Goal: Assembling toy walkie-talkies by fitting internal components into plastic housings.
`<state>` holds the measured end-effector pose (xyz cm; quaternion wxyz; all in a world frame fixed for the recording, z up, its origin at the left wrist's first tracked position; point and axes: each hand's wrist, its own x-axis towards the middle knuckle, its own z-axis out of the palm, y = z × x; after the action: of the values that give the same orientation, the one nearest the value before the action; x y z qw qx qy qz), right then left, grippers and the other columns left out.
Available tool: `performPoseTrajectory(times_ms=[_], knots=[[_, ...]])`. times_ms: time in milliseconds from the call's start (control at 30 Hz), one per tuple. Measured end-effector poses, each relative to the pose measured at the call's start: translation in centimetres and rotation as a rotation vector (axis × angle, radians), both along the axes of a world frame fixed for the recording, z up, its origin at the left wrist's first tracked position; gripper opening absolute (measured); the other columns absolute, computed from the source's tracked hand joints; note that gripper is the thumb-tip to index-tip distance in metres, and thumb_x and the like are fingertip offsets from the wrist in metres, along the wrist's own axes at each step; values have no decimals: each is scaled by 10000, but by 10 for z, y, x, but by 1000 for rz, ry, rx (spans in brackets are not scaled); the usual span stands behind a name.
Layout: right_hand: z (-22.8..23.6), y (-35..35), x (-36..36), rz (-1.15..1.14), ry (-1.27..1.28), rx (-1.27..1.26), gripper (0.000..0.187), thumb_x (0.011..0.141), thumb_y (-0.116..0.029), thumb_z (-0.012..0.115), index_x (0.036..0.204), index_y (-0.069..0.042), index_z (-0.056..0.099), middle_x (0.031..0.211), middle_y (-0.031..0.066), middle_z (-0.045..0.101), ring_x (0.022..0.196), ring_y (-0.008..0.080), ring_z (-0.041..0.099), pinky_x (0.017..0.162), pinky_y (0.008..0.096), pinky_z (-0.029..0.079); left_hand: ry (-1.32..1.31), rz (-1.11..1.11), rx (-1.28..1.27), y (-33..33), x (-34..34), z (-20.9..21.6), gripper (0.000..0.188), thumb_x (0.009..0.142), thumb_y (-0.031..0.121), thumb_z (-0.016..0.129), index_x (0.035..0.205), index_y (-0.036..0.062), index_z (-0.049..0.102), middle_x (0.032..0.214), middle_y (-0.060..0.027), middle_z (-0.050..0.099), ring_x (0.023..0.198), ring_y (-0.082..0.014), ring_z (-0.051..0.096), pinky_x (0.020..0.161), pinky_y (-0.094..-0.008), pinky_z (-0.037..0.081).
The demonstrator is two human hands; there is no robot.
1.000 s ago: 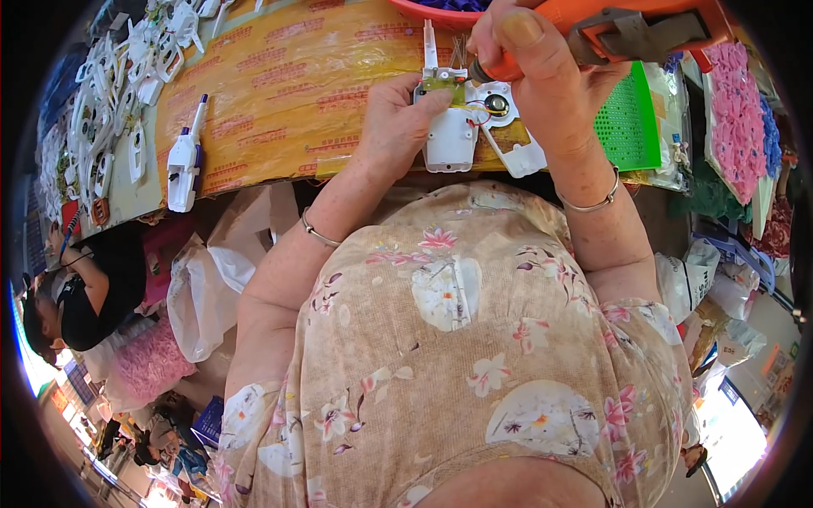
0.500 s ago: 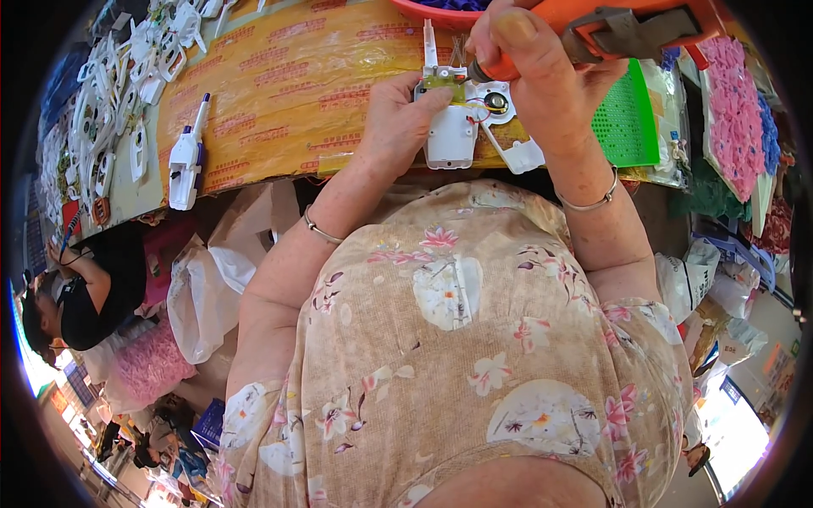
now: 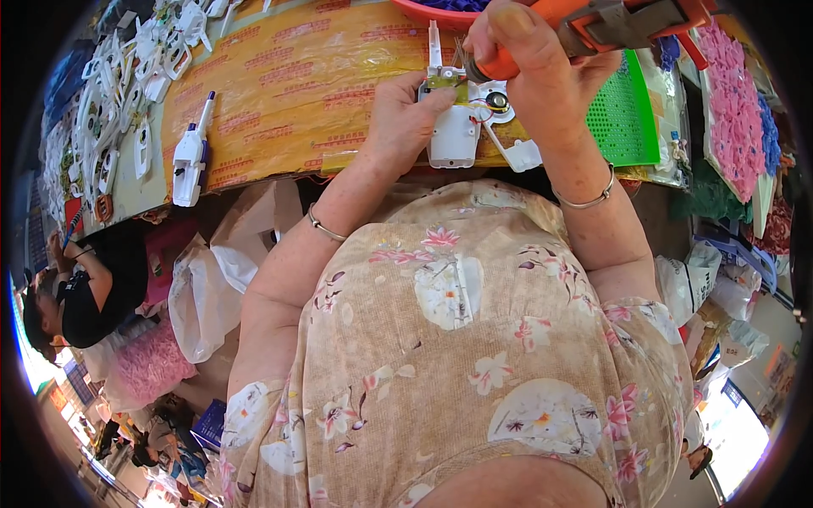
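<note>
A white plastic housing (image 3: 453, 142) lies open at the table's near edge, its narrow stem pointing away from me. My left hand (image 3: 401, 124) grips its left side, the thumb pressed beside a green circuit board (image 3: 442, 83). My right hand (image 3: 546, 89) is wrapped round an orange power screwdriver (image 3: 631, 24), whose dark nose (image 3: 478, 73) points down-left at the board; the fingers partly hide where its tip meets the board. Thin wires run from the board to a small round speaker (image 3: 497, 102) in a white part. An angled white piece (image 3: 523, 155) sits just right of the housing.
An assembled white and purple device (image 3: 191, 157) lies on the left of the taped brown table cover (image 3: 279, 93). Many white plastic shells (image 3: 110, 102) are heaped beyond it. A green perforated tray (image 3: 622, 118), a red basin (image 3: 436, 12) and pink parts (image 3: 730, 110) stand far and right.
The orange screwdriver's body has shifted slightly left. My left hand keeps its grip on the housing, and the parts around it stay much as they were.
</note>
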<state>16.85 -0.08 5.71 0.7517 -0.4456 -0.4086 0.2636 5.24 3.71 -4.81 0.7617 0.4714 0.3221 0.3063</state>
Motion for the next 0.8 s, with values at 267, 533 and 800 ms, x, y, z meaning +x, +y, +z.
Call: performPoseTrajectory(times_ms=[267,533,800], knots=[[2,-8,7,-19,-107,-59,163,748,-72,694,791,-43,540,650,26,559,537,80,523,474,230,420,14,13,3,1,0,-2,173,846,53,568,970,-46,636,792,-51,648,635,-80,592,546,-238,495],[5,-11,11,76,-24,-60,157,767,-118,679,771,-27,550,571,34,545,462,88,499,437,227,396,18,18,13,1,1,1,169,847,43,568,974,-43,639,801,-49,650,632,-82,592,544,-239,499],[2,-7,11,69,-42,-56,159,775,-124,677,768,-27,552,579,37,559,471,90,513,442,228,405,24,10,9,1,0,2,179,847,47,560,981,-43,637,805,-50,651,641,-80,594,555,-237,501]])
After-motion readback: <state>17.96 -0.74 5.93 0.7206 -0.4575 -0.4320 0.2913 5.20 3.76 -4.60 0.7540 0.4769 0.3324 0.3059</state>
